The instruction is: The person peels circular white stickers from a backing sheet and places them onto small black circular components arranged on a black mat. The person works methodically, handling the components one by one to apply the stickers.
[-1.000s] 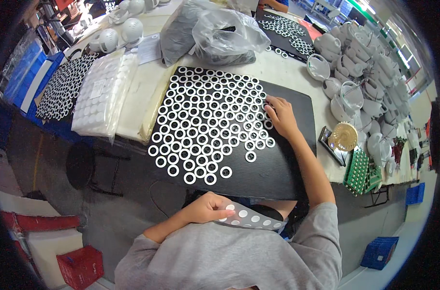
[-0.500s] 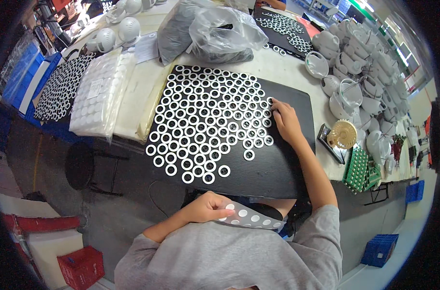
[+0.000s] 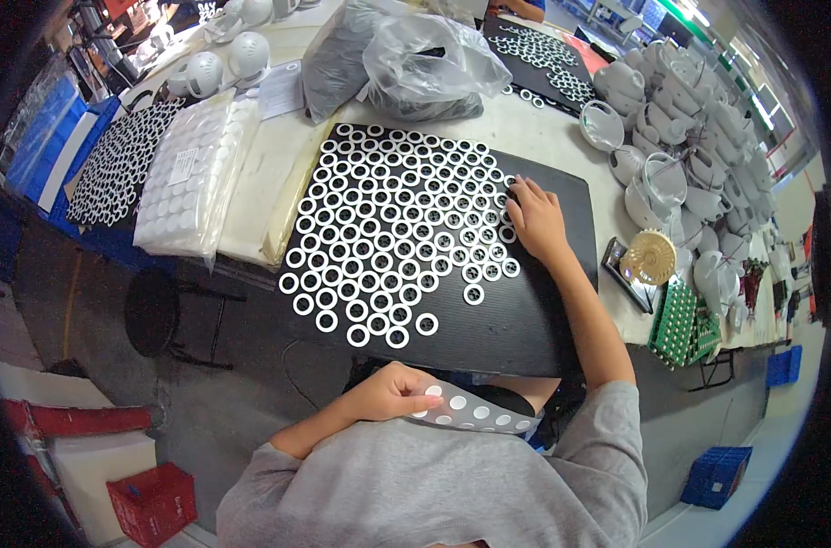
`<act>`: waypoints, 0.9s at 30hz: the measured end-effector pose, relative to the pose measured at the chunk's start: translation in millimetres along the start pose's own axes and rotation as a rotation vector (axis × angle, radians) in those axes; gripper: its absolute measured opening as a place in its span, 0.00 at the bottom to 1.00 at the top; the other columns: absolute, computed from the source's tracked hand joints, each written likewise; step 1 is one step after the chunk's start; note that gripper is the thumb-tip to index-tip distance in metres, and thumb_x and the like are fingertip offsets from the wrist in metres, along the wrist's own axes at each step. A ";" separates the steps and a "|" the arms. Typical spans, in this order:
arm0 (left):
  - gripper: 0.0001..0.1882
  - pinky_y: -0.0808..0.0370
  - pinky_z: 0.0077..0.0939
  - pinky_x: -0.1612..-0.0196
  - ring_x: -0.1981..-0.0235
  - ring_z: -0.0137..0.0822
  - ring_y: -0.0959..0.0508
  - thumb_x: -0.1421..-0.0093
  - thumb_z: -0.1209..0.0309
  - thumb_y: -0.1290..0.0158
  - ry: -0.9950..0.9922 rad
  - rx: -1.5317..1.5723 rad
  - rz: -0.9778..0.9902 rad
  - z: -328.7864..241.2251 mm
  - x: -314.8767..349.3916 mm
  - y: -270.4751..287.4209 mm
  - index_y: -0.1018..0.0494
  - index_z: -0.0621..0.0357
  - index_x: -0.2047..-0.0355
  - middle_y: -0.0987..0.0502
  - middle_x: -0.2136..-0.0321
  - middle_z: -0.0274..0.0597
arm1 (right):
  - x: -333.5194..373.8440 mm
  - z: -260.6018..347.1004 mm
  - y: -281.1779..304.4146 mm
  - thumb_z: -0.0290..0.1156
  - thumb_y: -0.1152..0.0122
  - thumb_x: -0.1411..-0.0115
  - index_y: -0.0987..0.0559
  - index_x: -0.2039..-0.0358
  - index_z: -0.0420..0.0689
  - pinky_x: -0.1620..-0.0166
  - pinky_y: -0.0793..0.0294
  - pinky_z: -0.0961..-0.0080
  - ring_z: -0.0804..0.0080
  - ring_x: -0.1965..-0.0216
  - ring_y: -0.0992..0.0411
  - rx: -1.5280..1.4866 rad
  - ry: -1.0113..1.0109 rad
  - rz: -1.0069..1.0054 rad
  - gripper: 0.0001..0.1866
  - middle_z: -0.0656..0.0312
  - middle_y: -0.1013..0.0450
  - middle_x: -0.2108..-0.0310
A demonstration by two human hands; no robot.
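My left hand (image 3: 390, 391) is closed at my lap, its thumb pressed on a translucent sheet of round white stickers (image 3: 458, 402). A black ribbed board (image 3: 516, 320) lies before me, covered over much of its surface with white rings with dark centres (image 3: 379, 322). At the right edge of this group my right hand (image 3: 538, 222) rests with its fingers stretched out and somewhat apart. Its fingertips touch or nearly touch the outermost ring there; whether a sticker is under them is hidden.
Left of the board lies a plastic-wrapped pack of white discs (image 3: 183, 183). Plastic bags (image 3: 434, 68) stand behind it. On the right are piled grey-white housings (image 3: 667, 183), a cream round part (image 3: 648, 258) and green circuit boards (image 3: 676, 320). Another person's arm (image 3: 525, 7) shows at the far edge.
My right hand stays by the same outer rings, with its fingers now spread a little more. The left hand keeps its hold on the sticker sheet. The view has shifted slightly.
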State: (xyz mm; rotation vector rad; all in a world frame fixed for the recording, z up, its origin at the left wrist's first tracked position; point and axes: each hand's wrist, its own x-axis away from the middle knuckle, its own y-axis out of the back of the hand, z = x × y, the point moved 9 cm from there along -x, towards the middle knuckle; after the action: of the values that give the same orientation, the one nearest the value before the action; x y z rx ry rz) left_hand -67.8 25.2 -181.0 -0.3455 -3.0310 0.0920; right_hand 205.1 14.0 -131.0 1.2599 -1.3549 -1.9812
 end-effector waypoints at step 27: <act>0.09 0.32 0.17 0.68 0.71 0.24 0.29 0.47 0.73 0.51 0.050 0.122 -0.049 7.2 4.3 4.2 0.28 0.68 0.69 0.25 0.72 0.42 | -57.3 -6.6 -33.3 0.46 0.59 0.44 0.36 0.53 0.41 0.46 0.51 0.59 0.57 0.44 0.48 -0.111 -0.047 0.044 0.25 0.50 0.44 0.47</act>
State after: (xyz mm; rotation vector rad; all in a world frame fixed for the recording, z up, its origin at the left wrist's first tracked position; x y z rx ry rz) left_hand -71.7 30.0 -188.2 -0.2586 -2.9646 0.2588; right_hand 243.8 67.9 -136.2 1.1308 -1.2645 -2.0369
